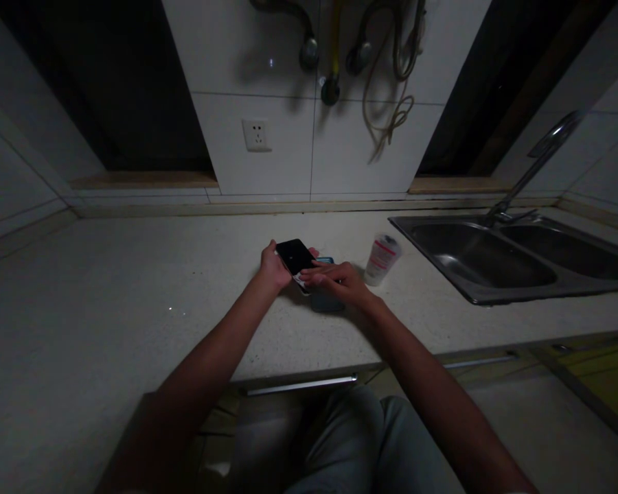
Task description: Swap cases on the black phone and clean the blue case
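Observation:
My left hand [272, 269] is closed round the left edge of a black phone [294, 256], which it holds tilted just above the pale countertop [134, 288]. My right hand [340, 280] lies over a bluish flat case [325, 300] on the counter. Its fingers are stretched toward the phone's lower edge and touch it. Part of the case is hidden under that hand.
A small white tube or cup with a red label [382, 259] stands right of my hands. A steel double sink [515, 257] with a tap [538, 161] fills the right side. On the tiled back wall are a socket [257, 135], pipes and a hanging cord [391, 82].

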Motion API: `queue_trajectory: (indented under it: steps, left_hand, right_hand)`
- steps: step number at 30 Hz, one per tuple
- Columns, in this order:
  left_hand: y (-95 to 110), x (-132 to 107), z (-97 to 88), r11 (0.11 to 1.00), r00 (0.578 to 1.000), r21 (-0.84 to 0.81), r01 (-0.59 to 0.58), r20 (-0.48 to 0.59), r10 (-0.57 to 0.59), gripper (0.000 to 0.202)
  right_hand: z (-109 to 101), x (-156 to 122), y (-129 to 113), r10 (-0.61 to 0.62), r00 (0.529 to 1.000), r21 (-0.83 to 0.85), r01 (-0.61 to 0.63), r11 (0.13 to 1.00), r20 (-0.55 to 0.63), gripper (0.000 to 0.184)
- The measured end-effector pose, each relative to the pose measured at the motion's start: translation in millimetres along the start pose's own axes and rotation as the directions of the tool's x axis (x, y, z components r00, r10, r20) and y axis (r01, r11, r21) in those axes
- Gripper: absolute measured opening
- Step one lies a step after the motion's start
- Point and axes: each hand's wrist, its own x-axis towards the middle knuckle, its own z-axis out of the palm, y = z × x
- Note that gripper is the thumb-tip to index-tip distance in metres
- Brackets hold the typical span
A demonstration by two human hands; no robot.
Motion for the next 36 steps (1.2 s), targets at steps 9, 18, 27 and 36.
queue_trajectory:
  steps: [9, 18, 27, 36]
  left_hand:
    - [5, 2, -4.6, 0.998, 0.999, 0.06, 0.031, -0.026, -0.03, 0.068]
    - [-19, -8, 3.4, 0.959, 0.956, 0.156, 0.235, 0.141, -0.257, 0.068]
    - [-21, -11, 9.0, 0.98, 0.983, 0.126, 0.153, 0.08, -0.164, 0.072]
    - [6, 0, -3.8, 0.993, 0.993, -0.018, -0.116, -0.036, 0.115, 0.066]
  right_hand:
    - [-5, 1, 9, 0.06, 0.986, -0.216, -0.093, 0.972, -0.157, 0.03]
    - [-4, 1, 24, 0.106, 0.994, -0.375, -0.107, 0.921, -0.023, 0.058]
    - [3, 3, 7, -0.146, 0.985, -0.22, 0.163, 0.962, 0.093, 0.038]
    - [2, 3, 1, -0.158, 0.987, -0.182, 0.156, 0.971, 0.0, 0.025]
